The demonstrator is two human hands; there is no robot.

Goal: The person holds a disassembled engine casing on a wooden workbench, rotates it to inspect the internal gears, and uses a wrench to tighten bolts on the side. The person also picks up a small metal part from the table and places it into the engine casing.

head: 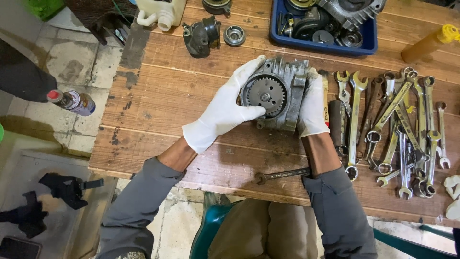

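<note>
Nearest the camera, two grey sleeves reach over the front edge of a worn wooden workbench (pixel 158 100), where a single dark spanner (pixel 282 175) lies flat just inside the right forearm. Past it, both white-gloved hands close on a grey metal engine casting (pixel 287 93) held just above the boards at mid-bench, tilted so its toothed sprocket (pixel 264 93) faces up.

The left hand (pixel 223 112) lies across the casting's left side, fingers spread and curled over the sprocket's rim, thumb pressed near its lower edge. The right hand (pixel 314 105) clamps the casting's right flank, fingers hidden behind it, so how tightly it grips is probably firm but hard to confirm.

As for progress, the casting is already off its engine and on the bench, and the sprocket is still mounted; no tool is in either hand, so any loosening seems not yet started.

To the right a row of combination spanners (pixel 397 129) lies spread out. Farther back sit a small black intake part (pixel 200 36), a round metal cap (pixel 235 35), a white plastic jug (pixel 160 12), and a blue tray (pixel 369 41) of engine parts. On the floor at left a spray can (pixel 72 101) lies.
</note>
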